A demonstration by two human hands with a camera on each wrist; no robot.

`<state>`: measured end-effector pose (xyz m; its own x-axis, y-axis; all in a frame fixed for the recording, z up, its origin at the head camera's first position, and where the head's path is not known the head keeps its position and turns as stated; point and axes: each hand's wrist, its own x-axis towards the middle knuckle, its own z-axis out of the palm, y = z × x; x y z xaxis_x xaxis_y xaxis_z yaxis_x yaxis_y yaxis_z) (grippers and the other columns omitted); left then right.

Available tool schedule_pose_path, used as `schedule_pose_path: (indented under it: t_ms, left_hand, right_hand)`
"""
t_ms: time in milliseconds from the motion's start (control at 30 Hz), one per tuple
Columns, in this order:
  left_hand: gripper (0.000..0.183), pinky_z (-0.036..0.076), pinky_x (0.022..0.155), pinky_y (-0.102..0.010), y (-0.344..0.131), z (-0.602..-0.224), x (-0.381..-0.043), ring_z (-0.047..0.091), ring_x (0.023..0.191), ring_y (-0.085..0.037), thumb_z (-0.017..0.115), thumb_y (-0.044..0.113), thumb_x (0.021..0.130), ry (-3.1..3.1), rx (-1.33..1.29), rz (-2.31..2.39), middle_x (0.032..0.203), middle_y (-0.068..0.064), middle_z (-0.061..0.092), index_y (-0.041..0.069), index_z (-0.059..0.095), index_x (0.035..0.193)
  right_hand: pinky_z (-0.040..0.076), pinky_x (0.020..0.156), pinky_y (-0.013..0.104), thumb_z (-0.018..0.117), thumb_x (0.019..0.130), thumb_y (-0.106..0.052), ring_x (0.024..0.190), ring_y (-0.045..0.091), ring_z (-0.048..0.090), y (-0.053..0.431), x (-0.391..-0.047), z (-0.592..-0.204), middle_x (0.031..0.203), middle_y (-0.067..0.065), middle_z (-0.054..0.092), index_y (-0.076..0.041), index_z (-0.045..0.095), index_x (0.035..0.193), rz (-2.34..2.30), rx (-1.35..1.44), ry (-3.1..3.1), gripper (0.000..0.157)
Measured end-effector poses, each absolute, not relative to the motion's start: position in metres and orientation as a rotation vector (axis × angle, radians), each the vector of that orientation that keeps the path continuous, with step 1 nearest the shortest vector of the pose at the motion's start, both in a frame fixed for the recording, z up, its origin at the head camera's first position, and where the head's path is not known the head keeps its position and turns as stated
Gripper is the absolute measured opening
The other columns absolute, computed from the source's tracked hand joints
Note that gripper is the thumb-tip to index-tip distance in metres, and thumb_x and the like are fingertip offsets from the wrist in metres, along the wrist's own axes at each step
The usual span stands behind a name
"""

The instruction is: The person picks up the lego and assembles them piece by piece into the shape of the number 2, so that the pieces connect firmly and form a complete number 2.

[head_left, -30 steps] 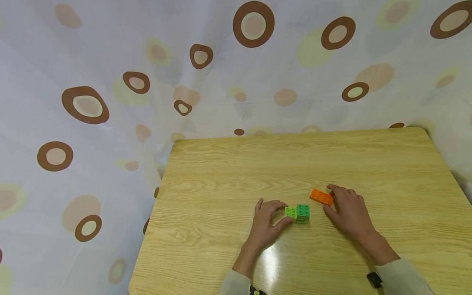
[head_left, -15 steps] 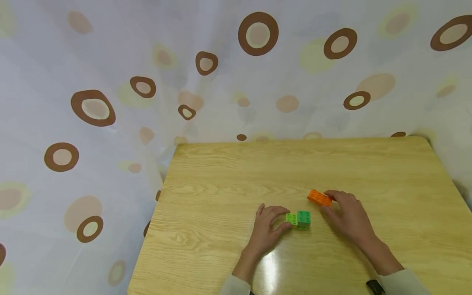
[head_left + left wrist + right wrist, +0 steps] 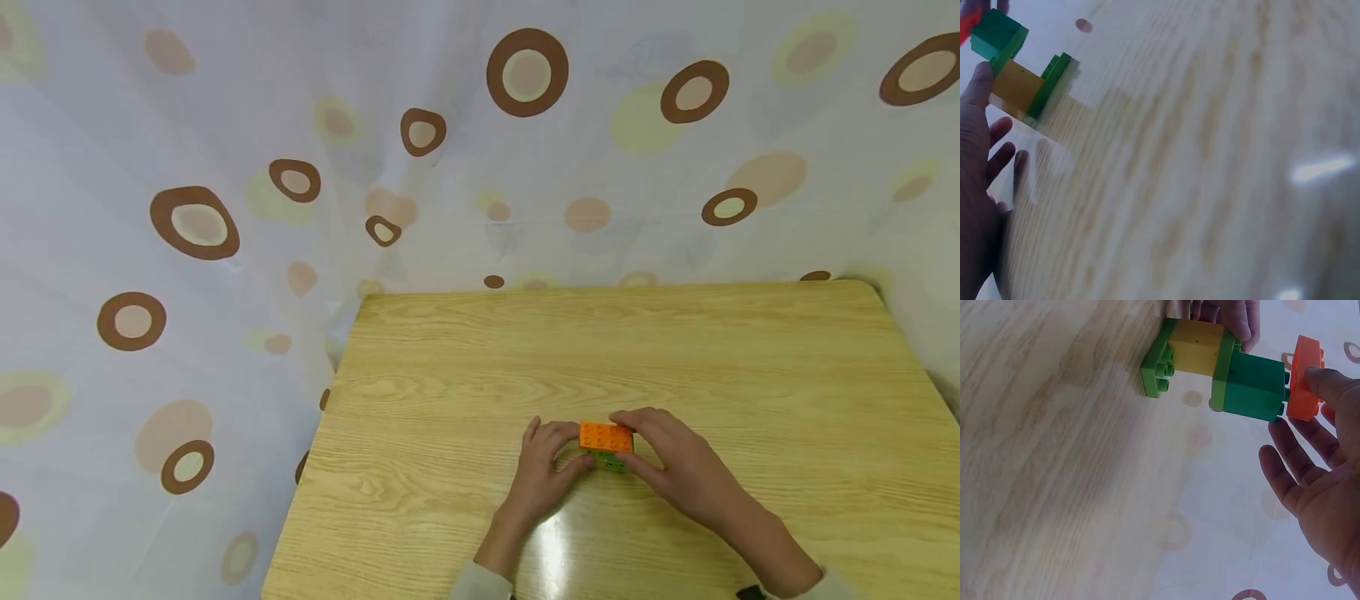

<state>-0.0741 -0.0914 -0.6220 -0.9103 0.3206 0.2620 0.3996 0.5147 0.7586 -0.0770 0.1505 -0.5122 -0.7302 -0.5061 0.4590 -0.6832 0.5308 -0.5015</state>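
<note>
A stack of toy building blocks stands on the wooden table. From the bottom up it has a light green brick (image 3: 1156,360), a yellow block (image 3: 1196,345), another thin light green brick (image 3: 1221,374) and a dark green block (image 3: 1254,387). My right hand (image 3: 686,467) pinches a flat orange brick (image 3: 604,437) between thumb and fingers, close over the dark green block's studs. Seen from the head, the orange brick hides most of the stack. With thumb and forefinger, my left hand (image 3: 543,471) grips the stack at its upper light green brick.
The wooden table (image 3: 450,358) reaches out around both hands. Behind it and along its left side hangs a pale curtain (image 3: 315,100) with brown rings and spots.
My right hand has carried the orange brick off the table, leftward and towards me, over the stack. My left hand stays at the stack. The head view has tipped slightly.
</note>
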Motion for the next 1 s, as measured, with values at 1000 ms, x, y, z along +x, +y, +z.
schedule_pose_path:
  t_ms: [1000]
  left_hand:
    - [0.036,0.020,0.128,-0.058,-0.090,-0.619,-0.073,0.057,0.133,-0.010,0.073,0.039,0.099,-2.619,-0.651,-1.318,0.134,0.013,0.068,0.024,0.068,0.131]
  right_hand:
    - [0.055,0.086,0.015,0.090,0.077,0.005,0.104,0.009,0.068,0.157,-0.074,-0.530,0.124,-0.005,0.069,-0.013,0.069,0.125,1.213,0.940,-2.466,0.055]
